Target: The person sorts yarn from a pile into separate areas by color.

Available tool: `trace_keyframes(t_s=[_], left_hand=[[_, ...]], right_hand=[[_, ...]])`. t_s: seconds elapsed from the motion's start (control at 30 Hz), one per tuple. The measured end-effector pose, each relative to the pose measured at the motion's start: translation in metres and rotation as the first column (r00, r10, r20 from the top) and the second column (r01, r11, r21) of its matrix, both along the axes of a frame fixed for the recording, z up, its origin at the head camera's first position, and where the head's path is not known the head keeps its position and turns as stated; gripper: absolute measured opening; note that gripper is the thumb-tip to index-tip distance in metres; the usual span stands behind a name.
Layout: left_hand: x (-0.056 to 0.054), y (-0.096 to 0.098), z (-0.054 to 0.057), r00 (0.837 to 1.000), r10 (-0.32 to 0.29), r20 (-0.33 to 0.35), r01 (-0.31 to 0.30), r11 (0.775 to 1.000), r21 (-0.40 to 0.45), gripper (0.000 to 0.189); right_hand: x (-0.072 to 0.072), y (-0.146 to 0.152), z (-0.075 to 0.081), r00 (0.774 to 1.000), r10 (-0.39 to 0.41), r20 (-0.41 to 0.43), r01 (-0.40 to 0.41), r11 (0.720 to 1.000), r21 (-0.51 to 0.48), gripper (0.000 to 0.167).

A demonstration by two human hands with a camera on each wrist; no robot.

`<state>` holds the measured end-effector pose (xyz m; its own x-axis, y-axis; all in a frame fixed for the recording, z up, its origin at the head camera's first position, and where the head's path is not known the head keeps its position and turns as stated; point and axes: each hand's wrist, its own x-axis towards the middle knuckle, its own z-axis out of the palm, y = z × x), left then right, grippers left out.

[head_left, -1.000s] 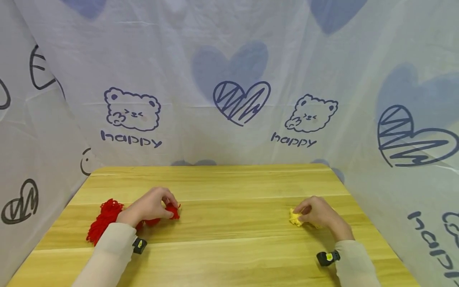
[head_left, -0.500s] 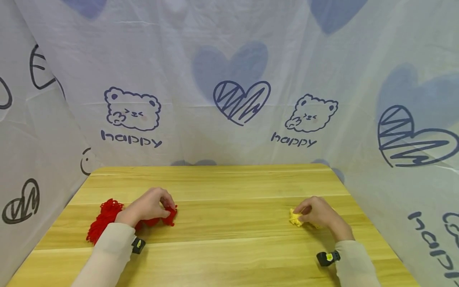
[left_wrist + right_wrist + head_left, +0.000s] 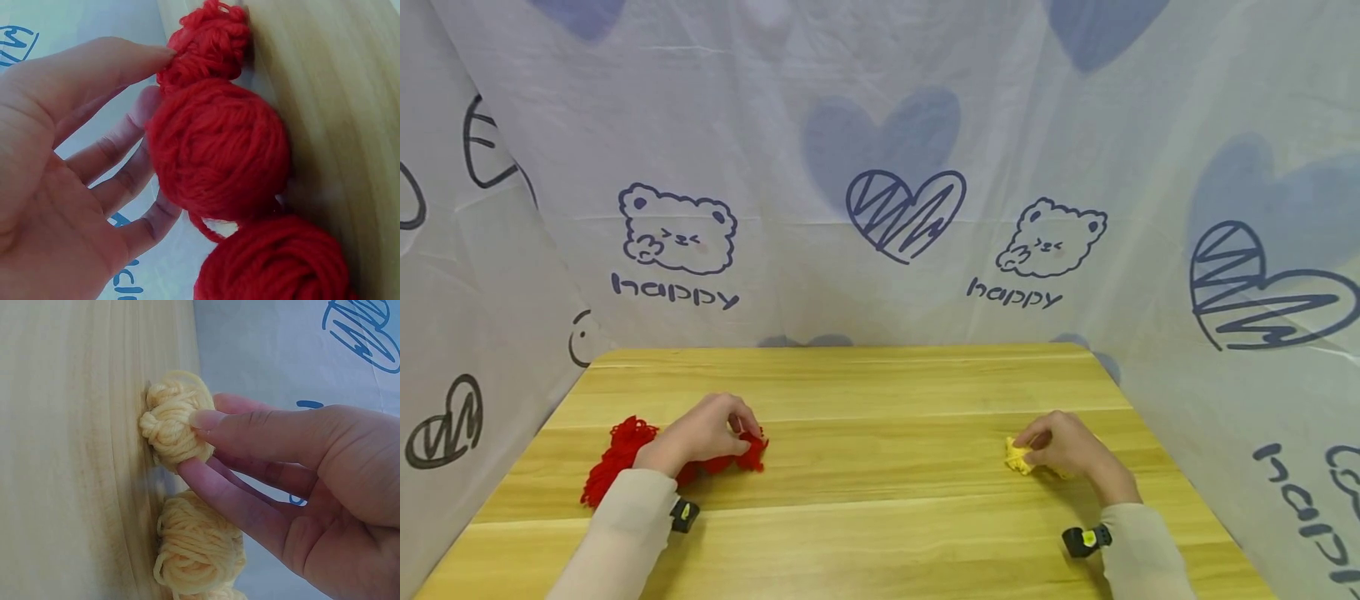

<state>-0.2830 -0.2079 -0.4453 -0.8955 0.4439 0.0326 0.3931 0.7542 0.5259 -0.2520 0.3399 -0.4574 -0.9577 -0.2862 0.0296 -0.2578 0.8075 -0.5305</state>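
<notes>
My left hand pinches a small red yarn ball between thumb and fingertips, close to the tabletop. In the left wrist view a larger red yarn ball sits beside the fingers, and another red ball lies nearer the camera, with a strand between them. On the right side my right hand holds a small yellow yarn ball with the thumb on top and fingers around its side. A second yellow yarn ball rests beneath that hand, mostly hidden in the head view.
A looped heap of red yarn lies at the table's left, partly behind the left forearm. The wooden table ends at a hanging white sheet with printed hearts and bears. A black band is on the right wrist.
My left hand has shifted slightly left, and the small red yarn ball has moved left and turned with it. The right hand and the yellow yarn stay in place.
</notes>
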Motion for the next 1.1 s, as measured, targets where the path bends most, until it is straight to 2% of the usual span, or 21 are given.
trace_keyframes(t_s=[0.27, 0.67, 1.1], left_hand=[[0.003, 0.0, 0.001, 1.0, 0.002, 0.009, -0.002, 1.0, 0.005, 0.017], [0.003, -0.004, 0.007, 0.999, -0.021, -0.044, 0.022, 1.0, 0.017, 0.012], [0.008, -0.016, 0.009, 0.998, 0.003, -0.059, -0.001, 0.999, 0.043, 0.007]], right_hand=[[0.002, -0.001, 0.0, 1.0, -0.002, 0.007, 0.002, 1.0, 0.002, 0.017], [0.002, -0.002, 0.004, 1.0, 0.005, 0.011, -0.005, 1.0, -0.002, 0.018], [-0.001, -0.003, 0.004, 1.0, 0.019, 0.016, -0.019, 1.0, -0.007, 0.017]])
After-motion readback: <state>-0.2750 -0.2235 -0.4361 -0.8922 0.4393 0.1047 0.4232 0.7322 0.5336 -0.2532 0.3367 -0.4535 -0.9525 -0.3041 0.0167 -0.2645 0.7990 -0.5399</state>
